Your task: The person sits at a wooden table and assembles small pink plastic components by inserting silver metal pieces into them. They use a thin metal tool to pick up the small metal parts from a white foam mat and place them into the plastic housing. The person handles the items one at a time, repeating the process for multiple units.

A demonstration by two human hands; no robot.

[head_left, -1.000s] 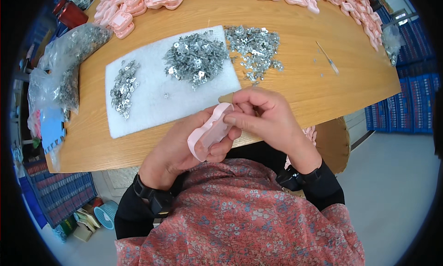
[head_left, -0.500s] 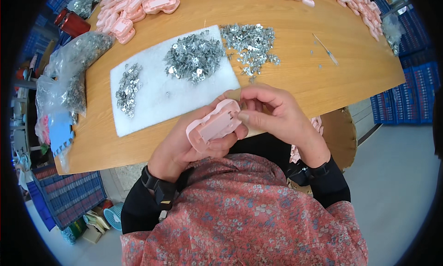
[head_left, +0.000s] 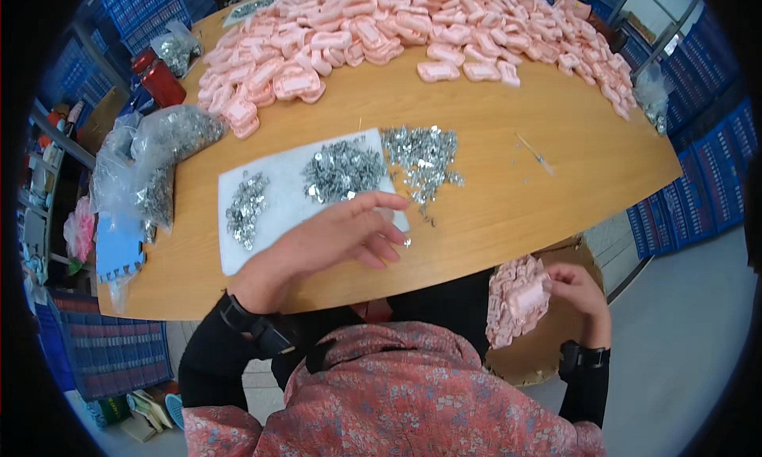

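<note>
Left hand (head_left: 337,239) is just loosely spread, nothing in it, over the white mat's (head_left: 279,191) near edge. Right hand's (head_left: 578,286) fingers are at a pink case (head_left: 527,298) over the cardboard box (head_left: 548,352), by the table's (head_left: 492,211) near edge; can't tell if it's gripped.

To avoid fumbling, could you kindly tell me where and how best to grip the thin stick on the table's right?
Probably mid-shaft, from above, pinching across its long sides. The thin stick lies flat and slanting on the tabletop, apart from the heaped metal pieces to its left, so both sides look reachable.
</note>
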